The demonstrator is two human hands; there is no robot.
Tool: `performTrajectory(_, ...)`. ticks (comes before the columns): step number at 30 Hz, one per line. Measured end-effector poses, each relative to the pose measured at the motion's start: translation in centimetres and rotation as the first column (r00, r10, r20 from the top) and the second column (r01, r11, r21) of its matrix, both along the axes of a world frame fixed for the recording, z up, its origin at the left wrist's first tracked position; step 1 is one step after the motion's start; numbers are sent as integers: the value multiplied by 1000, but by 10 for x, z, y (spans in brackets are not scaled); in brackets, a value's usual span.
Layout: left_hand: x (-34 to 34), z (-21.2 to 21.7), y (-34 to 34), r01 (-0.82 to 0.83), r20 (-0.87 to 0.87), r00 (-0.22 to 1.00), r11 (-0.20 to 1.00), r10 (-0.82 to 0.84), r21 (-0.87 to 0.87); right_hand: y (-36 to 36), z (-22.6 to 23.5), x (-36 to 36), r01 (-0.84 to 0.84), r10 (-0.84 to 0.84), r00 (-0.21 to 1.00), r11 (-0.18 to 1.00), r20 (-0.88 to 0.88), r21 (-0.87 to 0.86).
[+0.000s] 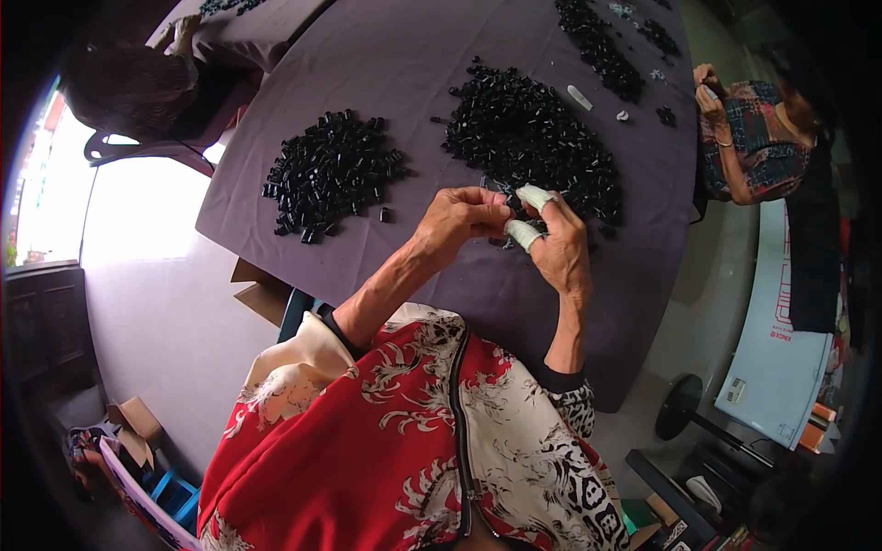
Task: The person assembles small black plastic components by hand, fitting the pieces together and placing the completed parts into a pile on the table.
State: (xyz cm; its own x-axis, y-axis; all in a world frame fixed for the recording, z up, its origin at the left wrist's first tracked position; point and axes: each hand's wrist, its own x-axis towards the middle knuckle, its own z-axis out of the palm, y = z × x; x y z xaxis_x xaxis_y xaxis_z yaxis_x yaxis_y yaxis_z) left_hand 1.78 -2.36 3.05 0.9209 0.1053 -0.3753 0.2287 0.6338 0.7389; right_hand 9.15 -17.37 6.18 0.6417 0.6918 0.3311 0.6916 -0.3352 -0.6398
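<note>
Over the table's near part, my two hands meet at a small black piece [514, 204], mostly hidden by the fingers. My left hand [457, 220] pinches it between thumb and forefinger. From the other side my right hand [559, 246] closes on it, with pale wraps on its thumb and forefinger. Just beyond the hands spreads a large heap of small glossy black cylindrical pieces [524, 129]. A smaller pile of similar black pieces [326, 174] lies to the left, with one loose piece [385, 215] beside it.
A dark purplish cloth covers the table [404, 266]. Farther back lie another black heap [602, 50], a pale slim stick [580, 97] and white scraps [622, 117]. One person [749, 138] sits at the right, another [129, 87] at the far left. Cardboard [262, 298] stands below the left edge.
</note>
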Motion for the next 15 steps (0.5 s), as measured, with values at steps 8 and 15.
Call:
performTrajectory(8,-1,-4,-3,27,-6,1000,1000,-27,15,4,-6,-3,-20,50,968,992,246,-123)
performTrajectory(15,-4,-7,-3,28,14,1000,999,-27,-25,2,-9,-3,-32,44,969,998,244,-53)
